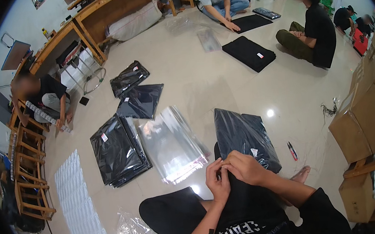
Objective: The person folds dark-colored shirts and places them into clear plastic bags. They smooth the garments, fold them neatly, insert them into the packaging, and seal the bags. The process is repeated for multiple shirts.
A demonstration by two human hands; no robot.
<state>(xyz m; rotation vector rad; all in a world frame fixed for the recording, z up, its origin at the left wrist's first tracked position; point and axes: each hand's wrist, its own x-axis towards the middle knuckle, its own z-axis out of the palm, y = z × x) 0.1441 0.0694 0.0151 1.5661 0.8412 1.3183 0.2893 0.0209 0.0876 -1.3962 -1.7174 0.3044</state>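
Observation:
My left hand (pixel 218 181) and my right hand (pixel 246 168) meet above my lap, fingertips pinched together. Anything between them is too small to make out. Just beyond the hands lies a folded dark garment in a clear plastic bag (pixel 243 132), with a small white label near its lower edge. My right hand covers part of the bag's near side. Left of it, a stack of clear plastic bags (pixel 173 142) rests on the floor. Beside that stack is a pile of bagged black garments (pixel 117 147), the top one bearing a red-and-white label.
Thread snips (pixel 292 151) lie right of the bagged garment, near my foot. Cardboard boxes (pixel 363 117) stand at the right. More bagged garments (pixel 140 101) and a strip of white label sheets (pixel 81 208) lie leftward. Several people sit around, one handling black cloth (pixel 249 23).

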